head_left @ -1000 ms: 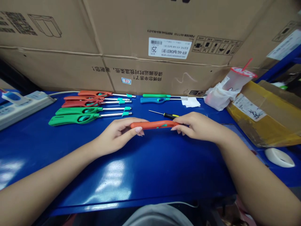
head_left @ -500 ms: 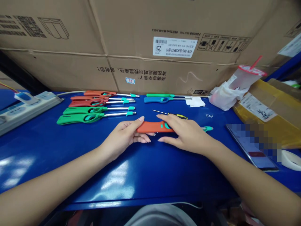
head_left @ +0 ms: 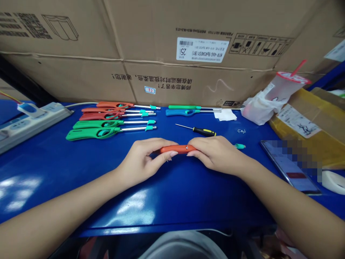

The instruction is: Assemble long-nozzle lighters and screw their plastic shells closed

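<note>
Both my hands grip an orange long-necked lighter (head_left: 179, 148), held level with its narrow edge turned up towards me. My left hand (head_left: 142, 158) pinches the handle end between thumb and fingers. At the front part my right hand (head_left: 215, 154) is closed round it and hides most of the metal tube; only the teal tip guard (head_left: 239, 146) shows past the hand. A small slot is visible in the orange edge between my hands. Just behind lies a black and yellow screwdriver (head_left: 205, 132), its shaft pointing left.
Orange and green lighters (head_left: 94, 134) lie in a row at back left, beside a power strip (head_left: 27, 124). A blue lighter (head_left: 179, 113) and a green one lie at back centre. At right are a bagged drink cup (head_left: 283, 88), a phone (head_left: 291, 169) and a yellow parcel (head_left: 304, 118).
The lighter has been rolled from its broad side onto its edge. My left thumb has come to the near side, and my right hand has closed round the lighter.
</note>
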A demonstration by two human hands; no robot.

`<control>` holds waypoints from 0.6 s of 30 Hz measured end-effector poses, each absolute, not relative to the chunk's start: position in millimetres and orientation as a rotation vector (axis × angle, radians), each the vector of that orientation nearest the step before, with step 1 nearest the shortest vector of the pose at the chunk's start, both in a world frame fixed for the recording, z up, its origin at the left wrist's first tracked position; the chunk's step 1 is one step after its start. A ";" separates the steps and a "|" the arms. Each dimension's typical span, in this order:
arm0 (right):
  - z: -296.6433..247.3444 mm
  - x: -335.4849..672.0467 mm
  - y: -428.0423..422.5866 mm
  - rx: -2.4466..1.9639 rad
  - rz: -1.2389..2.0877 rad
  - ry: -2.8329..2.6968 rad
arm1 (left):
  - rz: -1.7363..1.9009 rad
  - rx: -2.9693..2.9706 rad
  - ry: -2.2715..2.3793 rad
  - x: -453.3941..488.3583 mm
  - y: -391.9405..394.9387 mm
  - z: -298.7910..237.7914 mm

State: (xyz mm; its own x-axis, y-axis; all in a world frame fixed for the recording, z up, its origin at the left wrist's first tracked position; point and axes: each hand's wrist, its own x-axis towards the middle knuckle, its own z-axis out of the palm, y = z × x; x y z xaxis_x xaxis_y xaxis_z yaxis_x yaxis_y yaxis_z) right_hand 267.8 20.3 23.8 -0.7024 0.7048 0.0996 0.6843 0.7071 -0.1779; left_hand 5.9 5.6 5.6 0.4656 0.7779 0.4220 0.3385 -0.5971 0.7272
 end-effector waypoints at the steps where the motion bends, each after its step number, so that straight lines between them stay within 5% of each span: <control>1: 24.3 267.1 20.0 -1.151 0.191 -2.754 | 1.020 2.127 0.932 6.8 5.0 5.5; 18: 18.9 253.4 17.2 -1.149 0.336 -2.728 | 0.755 2.121 1.031 7.8 16.0 -7.6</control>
State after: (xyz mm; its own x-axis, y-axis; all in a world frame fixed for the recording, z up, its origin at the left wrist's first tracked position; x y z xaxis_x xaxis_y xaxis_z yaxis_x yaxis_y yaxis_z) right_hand 253.4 17.2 18.9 -0.6912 0.7200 0.0616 0.6835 0.6790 -0.2678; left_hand 7.8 16.0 -7.6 0.5239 0.8256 0.2096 0.4491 -0.4768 0.7556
